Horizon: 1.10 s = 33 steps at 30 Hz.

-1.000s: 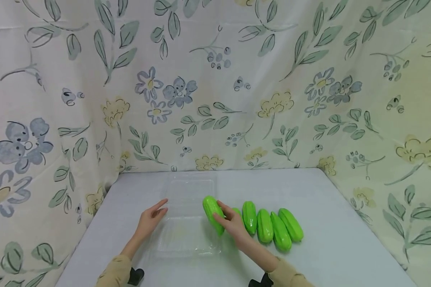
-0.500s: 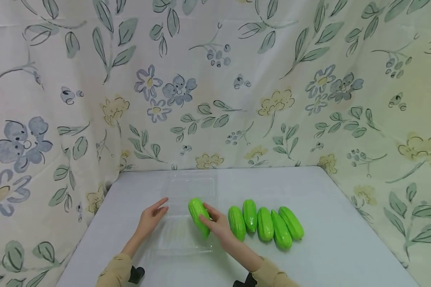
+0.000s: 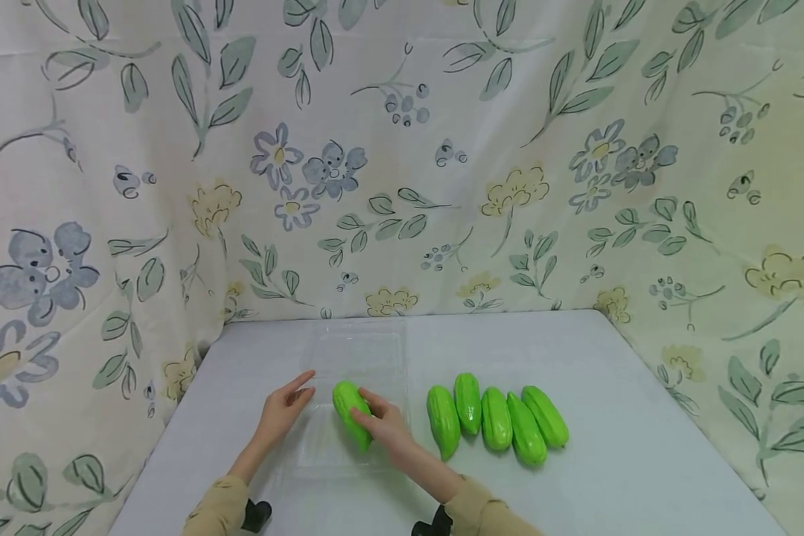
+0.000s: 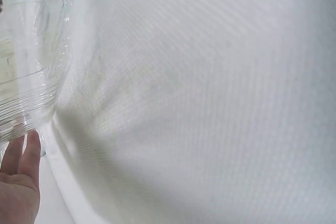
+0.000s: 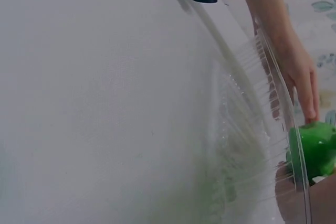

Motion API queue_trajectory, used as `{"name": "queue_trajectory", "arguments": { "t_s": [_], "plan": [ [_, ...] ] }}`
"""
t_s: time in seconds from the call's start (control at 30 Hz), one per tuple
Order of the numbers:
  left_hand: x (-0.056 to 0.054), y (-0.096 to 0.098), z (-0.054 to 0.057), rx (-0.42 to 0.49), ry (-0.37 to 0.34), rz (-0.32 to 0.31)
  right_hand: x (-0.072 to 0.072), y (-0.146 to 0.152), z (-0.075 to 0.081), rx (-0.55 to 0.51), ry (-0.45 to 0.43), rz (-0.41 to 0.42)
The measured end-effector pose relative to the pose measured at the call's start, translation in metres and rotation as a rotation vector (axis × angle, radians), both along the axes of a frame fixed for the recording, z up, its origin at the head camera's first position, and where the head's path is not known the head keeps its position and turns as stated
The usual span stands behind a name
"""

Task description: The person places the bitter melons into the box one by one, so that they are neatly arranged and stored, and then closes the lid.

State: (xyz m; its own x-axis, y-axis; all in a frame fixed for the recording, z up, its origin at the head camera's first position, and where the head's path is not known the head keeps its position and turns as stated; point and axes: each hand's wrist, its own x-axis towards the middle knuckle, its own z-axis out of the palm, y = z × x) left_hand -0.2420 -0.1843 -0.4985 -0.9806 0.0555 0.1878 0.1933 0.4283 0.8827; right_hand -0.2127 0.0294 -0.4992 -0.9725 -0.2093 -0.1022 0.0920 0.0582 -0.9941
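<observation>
A plump, glossy green cucumber (image 3: pixel 350 413) is gripped by my right hand (image 3: pixel 385 428), thumb on the near side and fingers on the far side. It is held over the near half of a clear plastic clamshell box (image 3: pixel 315 443), whose lid lies open toward the back. At the box's left side rests my left hand (image 3: pixel 283 409), fingers extended and thumb apart. In the left wrist view, the fingertips (image 4: pixel 32 142) of that hand meet the ribbed clear wall. The right wrist view shows the cucumber (image 5: pixel 314 148) partly behind the box wall (image 5: pixel 268 124).
Several more green cucumbers (image 3: pixel 496 420) lie in a row on the white tabletop (image 3: pixel 610 461), right of the box. A floral curtain (image 3: pixel 402 186) hangs behind the table and along both sides. Black wrist mounts show near both sleeves.
My right hand has carried the cucumber leftward, from the box's right edge to over its near half. The leftmost cucumber of the row has come into full view. The left hand stays put.
</observation>
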Motion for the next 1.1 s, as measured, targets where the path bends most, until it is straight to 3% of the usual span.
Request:
{"name": "queue_trajectory", "arguments": {
  "t_s": [0.47, 0.67, 0.8, 0.9, 1.1],
  "plan": [
    [-0.003, 0.001, -0.001, -0.039, 0.016, 0.005, -0.009, -0.022, -0.016, 0.014, -0.076, -0.029],
    [-0.001, 0.002, 0.001, -0.075, 0.036, 0.013, -0.01, -0.028, -0.016, 0.026, -0.038, -0.014],
    [-0.002, 0.002, -0.001, -0.049, 0.025, 0.009, -0.009, -0.035, -0.015, 0.063, -0.034, -0.052],
    [-0.007, 0.0, -0.01, -0.031, 0.014, 0.022, -0.009, -0.04, -0.015, 0.108, -0.018, -0.087],
    [-0.02, -0.007, -0.034, -0.086, 0.028, 0.049, -0.007, -0.047, -0.015, 0.173, 0.019, -0.126]
  ]
}}
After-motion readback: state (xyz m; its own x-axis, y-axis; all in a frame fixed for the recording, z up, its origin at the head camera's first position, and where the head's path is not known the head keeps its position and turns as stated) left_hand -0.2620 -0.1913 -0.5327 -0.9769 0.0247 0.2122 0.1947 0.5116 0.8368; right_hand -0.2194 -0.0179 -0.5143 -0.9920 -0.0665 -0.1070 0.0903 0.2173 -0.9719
